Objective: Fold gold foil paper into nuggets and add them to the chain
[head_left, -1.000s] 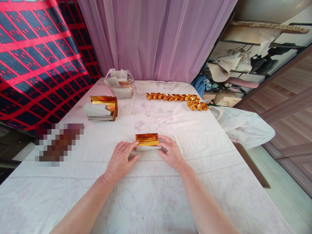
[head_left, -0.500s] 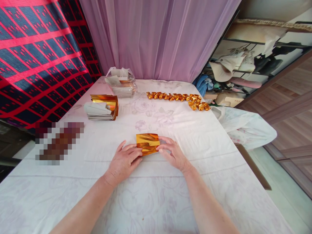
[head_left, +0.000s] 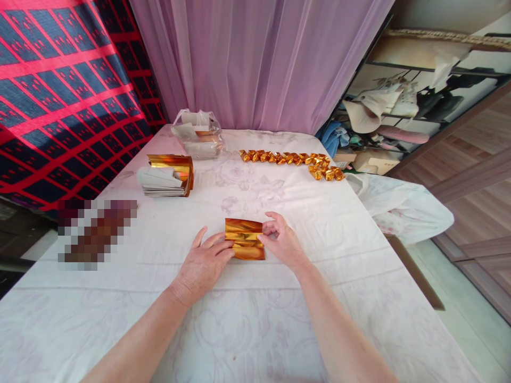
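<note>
A small sheet of gold foil paper (head_left: pixel 244 239) with crosswise creases is held up between my hands over the middle of the cloth-covered table. My left hand (head_left: pixel 207 260) grips its left edge, fingertips partly behind it and partly on its front. At the right edge, my right hand (head_left: pixel 283 242) has the thumb against the front, with the index finger curled above and other fingers partly hidden behind. Further back on the left stands a stack of foil sheets (head_left: pixel 163 181), gold on one side and pale on the other. A row of folded gold foil pieces (head_left: pixel 287 158) lies along the back right.
Behind the stack sits a clear plastic bag (head_left: pixel 198 135) with more paper inside. A purple curtain (head_left: pixel 255 64) hangs beyond the table (head_left: pixel 247 324). To the right are a shelf with a cap (head_left: pixel 365 111) and shoes, and a pale plastic bag (head_left: pixel 407 207). A blurred patch covers something at left.
The foil sheet has opened out flatter and taller, its lower edge dropping. My right hand has shifted slightly right, its fingers curling more; my left hand has barely moved.
</note>
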Action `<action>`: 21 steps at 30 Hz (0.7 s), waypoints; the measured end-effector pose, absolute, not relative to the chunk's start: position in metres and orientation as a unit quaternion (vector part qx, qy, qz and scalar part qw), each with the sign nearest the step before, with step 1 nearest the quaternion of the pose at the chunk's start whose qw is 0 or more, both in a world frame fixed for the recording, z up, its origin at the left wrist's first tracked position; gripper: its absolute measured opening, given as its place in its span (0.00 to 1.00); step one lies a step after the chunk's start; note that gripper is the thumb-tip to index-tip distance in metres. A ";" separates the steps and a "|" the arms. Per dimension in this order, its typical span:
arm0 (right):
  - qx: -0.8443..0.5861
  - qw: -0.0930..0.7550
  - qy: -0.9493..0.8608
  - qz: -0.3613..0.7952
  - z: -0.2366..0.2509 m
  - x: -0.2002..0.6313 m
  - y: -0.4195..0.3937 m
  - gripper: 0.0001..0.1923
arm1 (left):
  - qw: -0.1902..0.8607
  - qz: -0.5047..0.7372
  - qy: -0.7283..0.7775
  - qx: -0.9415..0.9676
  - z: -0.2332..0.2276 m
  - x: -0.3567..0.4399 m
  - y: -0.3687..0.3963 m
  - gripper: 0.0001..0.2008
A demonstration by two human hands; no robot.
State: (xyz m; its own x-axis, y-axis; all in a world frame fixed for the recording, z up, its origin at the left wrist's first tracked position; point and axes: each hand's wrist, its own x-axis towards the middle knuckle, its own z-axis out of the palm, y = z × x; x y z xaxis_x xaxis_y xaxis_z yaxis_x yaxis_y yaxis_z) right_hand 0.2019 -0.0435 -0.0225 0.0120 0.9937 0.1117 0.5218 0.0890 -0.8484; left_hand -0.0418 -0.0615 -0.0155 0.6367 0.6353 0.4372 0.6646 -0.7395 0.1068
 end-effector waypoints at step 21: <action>-0.724 0.147 -0.619 0.267 0.003 0.178 -0.065 0.27 | -0.017 -0.237 -0.397 -0.887 -0.006 -0.023 -0.080 0.12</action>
